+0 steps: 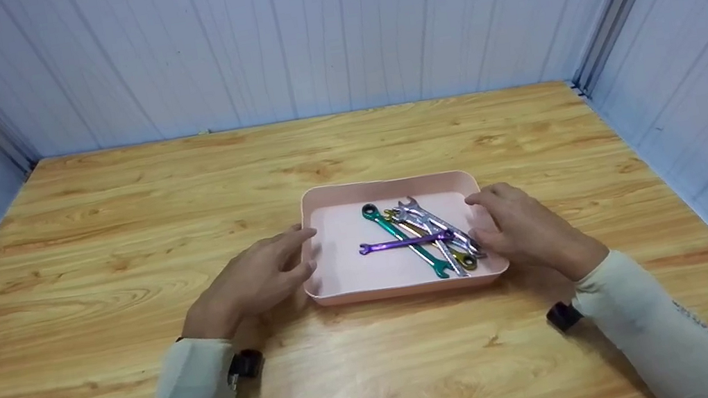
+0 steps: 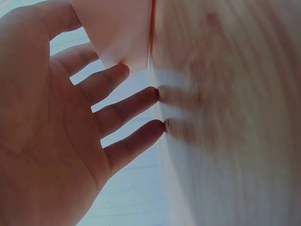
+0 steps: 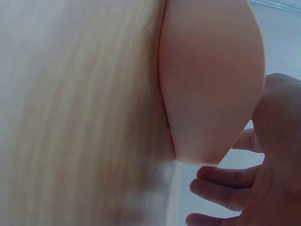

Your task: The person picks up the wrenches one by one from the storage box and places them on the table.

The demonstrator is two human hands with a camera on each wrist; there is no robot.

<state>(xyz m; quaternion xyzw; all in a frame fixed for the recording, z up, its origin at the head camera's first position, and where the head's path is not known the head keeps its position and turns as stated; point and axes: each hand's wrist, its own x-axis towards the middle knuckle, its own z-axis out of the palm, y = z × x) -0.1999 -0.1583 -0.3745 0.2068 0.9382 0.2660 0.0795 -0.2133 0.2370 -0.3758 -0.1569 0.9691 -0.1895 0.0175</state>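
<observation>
A shallow pink tray sits on the wooden table. Several wrenches lie crossed in its right half: a purple wrench on top, a green wrench, a gold wrench and silver wrenches. My left hand is at the tray's left end, thumb and index finger at the rim; its fingers are spread and fairly straight in the left wrist view. At the right end, my right hand has thumb and index finger over the rim, other fingers loosely extended outside. Firm contact cannot be made out.
The wooden table extends around the tray on all sides. Pale panelled walls close off the back and both sides. Dark wrist cameras are strapped under both sleeves, close above the tabletop.
</observation>
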